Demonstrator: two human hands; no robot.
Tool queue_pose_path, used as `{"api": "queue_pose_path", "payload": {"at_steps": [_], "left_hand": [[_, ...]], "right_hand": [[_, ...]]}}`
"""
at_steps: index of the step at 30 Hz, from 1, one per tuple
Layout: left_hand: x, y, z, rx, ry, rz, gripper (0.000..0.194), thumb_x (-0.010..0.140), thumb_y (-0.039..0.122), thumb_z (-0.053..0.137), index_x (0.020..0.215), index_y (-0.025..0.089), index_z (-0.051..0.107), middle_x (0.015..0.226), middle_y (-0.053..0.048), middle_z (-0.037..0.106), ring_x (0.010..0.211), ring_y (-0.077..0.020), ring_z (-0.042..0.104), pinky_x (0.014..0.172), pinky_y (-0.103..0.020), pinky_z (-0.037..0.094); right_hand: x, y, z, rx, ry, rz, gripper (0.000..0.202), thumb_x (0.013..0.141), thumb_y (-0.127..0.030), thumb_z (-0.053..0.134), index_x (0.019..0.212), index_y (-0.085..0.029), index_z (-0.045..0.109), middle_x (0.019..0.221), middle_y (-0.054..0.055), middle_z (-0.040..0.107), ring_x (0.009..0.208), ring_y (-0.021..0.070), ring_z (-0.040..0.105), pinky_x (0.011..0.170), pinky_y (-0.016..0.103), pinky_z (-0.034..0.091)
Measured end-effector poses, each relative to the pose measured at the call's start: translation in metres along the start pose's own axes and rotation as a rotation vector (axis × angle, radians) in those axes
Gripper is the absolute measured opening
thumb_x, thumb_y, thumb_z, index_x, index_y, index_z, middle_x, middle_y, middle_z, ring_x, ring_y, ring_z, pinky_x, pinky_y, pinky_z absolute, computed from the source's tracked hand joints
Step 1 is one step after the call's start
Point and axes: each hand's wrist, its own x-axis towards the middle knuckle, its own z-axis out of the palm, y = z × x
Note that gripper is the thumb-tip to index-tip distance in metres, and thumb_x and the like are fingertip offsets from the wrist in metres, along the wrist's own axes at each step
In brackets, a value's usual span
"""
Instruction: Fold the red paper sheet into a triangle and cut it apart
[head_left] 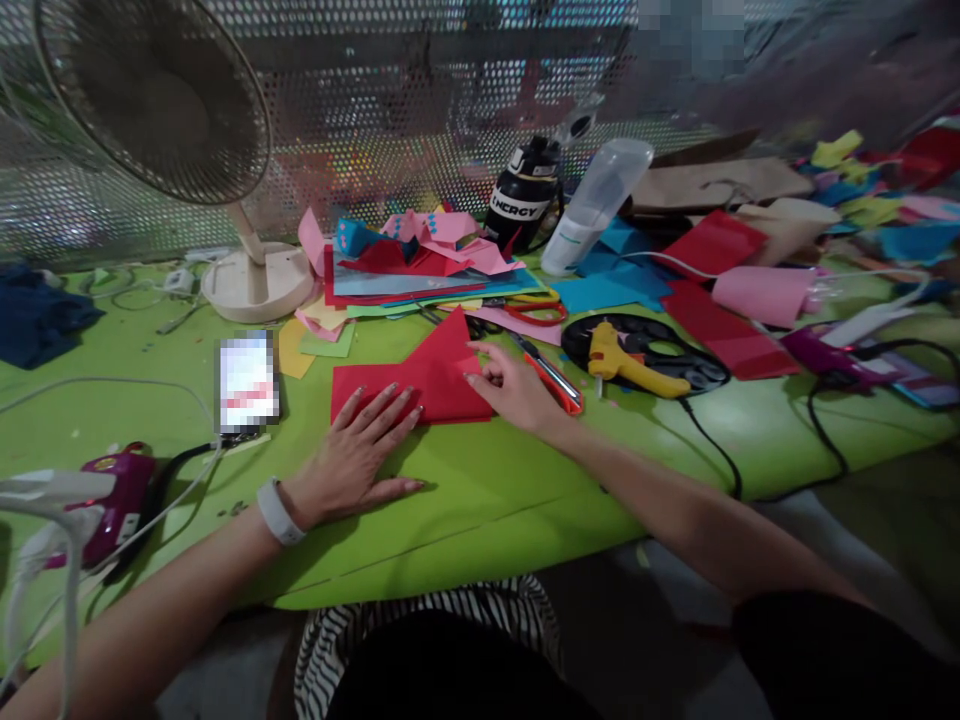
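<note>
two bare hands work over a folded bright red paper sheet (420,392) near the front of a green tabletop (495,490).
the left hand (360,455) lies flat, fingers spread, covering part of the paper's lower left; the right hand (514,388) is curled, thumb and forefinger by the right edge of the raised pointed flap (454,342), though i cannot tell whether they pinch it. just beyond lies a slim orange-and-grey tool (564,388). a beige round-caged fan (169,105) is cut off above, and a phone's screen (247,380) is pixelated.
</note>
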Motion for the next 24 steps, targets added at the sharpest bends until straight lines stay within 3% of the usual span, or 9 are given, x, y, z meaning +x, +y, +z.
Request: {"api": "queue_pose_path", "payload": {"at_steps": [4, 8, 10, 13, 15, 18, 20, 22, 24], "left_hand": [[-0.001, 0.003, 0.002, 0.002, 0.016, 0.002, 0.084, 0.092, 0.062, 0.041, 0.155, 0.019, 0.007, 0.159, -0.011, 0.024, 0.147, -0.0263, 0.02, 0.12, -0.043, 0.005], [-0.002, 0.001, 0.004, -0.016, -0.029, -0.021, 0.083, 0.093, 0.064, 0.037, 0.155, 0.016, 0.011, 0.159, -0.013, 0.023, 0.148, -0.0256, 0.019, 0.12, -0.042, 0.007], [-0.002, 0.001, 0.004, -0.026, -0.067, -0.035, 0.083, 0.092, 0.067, 0.034, 0.154, 0.016, 0.013, 0.16, -0.012, 0.022, 0.148, -0.0254, 0.018, 0.12, -0.042, 0.007], [-0.002, 0.0, 0.005, -0.033, -0.101, -0.049, 0.084, 0.092, 0.069, 0.03, 0.155, 0.016, 0.014, 0.159, -0.011, 0.023, 0.148, -0.0247, 0.018, 0.121, -0.042, 0.009], [-0.002, -0.001, 0.005, -0.03, -0.107, -0.05, 0.084, 0.092, 0.069, 0.028, 0.155, 0.016, 0.015, 0.159, -0.012, 0.024, 0.148, -0.0247, 0.019, 0.121, -0.043, 0.01], [-0.002, -0.001, 0.002, -0.015, -0.095, -0.04, 0.082, 0.092, 0.069, 0.03, 0.153, 0.015, 0.022, 0.157, -0.014, 0.03, 0.146, -0.0258, 0.025, 0.12, -0.045, 0.017], [-0.001, 0.001, -0.003, 0.003, -0.047, -0.069, 0.074, 0.094, 0.064, 0.032, 0.149, 0.015, 0.032, 0.152, -0.014, 0.039, 0.142, -0.0257, 0.034, 0.118, -0.045, 0.024], [0.003, 0.007, -0.01, 0.016, 0.013, -0.112, 0.066, 0.096, 0.059, 0.033, 0.146, 0.016, 0.038, 0.148, -0.013, 0.046, 0.139, -0.0246, 0.039, 0.116, -0.044, 0.028], [0.01, 0.017, -0.014, 0.011, 0.041, -0.13, 0.068, 0.097, 0.059, 0.031, 0.146, 0.013, 0.036, 0.152, -0.014, 0.04, 0.143, -0.0244, 0.033, 0.117, -0.044, 0.027]], "right_hand": [[-0.003, -0.001, 0.003, -0.186, 0.032, -0.046, 0.047, 0.088, -0.032, 0.049, 0.132, -0.017, 0.052, 0.069, 0.0, 0.06, 0.063, 0.0177, 0.057, 0.061, 0.031, 0.043], [-0.005, 0.002, 0.006, -0.335, 0.028, -0.031, 0.042, 0.089, -0.03, 0.048, 0.127, -0.017, 0.059, 0.074, 0.004, 0.065, 0.066, 0.0208, 0.06, 0.063, 0.034, 0.047], [-0.007, -0.001, 0.005, -0.451, 0.077, -0.094, 0.038, 0.09, -0.031, 0.047, 0.121, -0.017, 0.063, 0.084, 0.009, 0.068, 0.078, 0.0252, 0.064, 0.071, 0.039, 0.05], [-0.012, -0.014, 0.003, -0.612, 0.173, -0.307, 0.039, 0.095, -0.031, 0.043, 0.125, -0.015, 0.062, 0.119, 0.017, 0.065, 0.115, 0.0328, 0.057, 0.095, 0.049, 0.045], [-0.016, -0.024, 0.005, -0.641, 0.073, -0.485, 0.046, 0.097, -0.034, 0.04, 0.137, -0.015, 0.053, 0.141, 0.016, 0.052, 0.134, 0.0313, 0.043, 0.108, 0.051, 0.036], [-0.019, -0.03, 0.013, -0.616, -0.266, -0.65, 0.065, 0.098, -0.052, 0.034, 0.149, -0.012, 0.035, 0.152, 0.015, 0.038, 0.144, 0.0272, 0.03, 0.115, 0.048, 0.028], [-0.02, -0.029, 0.019, -0.615, -0.407, -0.631, 0.081, 0.094, -0.065, 0.031, 0.15, -0.007, 0.03, 0.155, 0.019, 0.031, 0.145, 0.0286, 0.027, 0.117, 0.047, 0.026], [-0.019, -0.025, 0.024, -0.633, -0.456, -0.59, 0.089, 0.092, -0.07, 0.029, 0.15, -0.003, 0.029, 0.156, 0.021, 0.027, 0.145, 0.0307, 0.025, 0.118, 0.047, 0.023], [-0.019, -0.021, 0.027, -0.652, -0.469, -0.586, 0.089, 0.092, -0.069, 0.029, 0.149, -0.002, 0.029, 0.155, 0.023, 0.027, 0.145, 0.0318, 0.024, 0.118, 0.048, 0.022]]}}
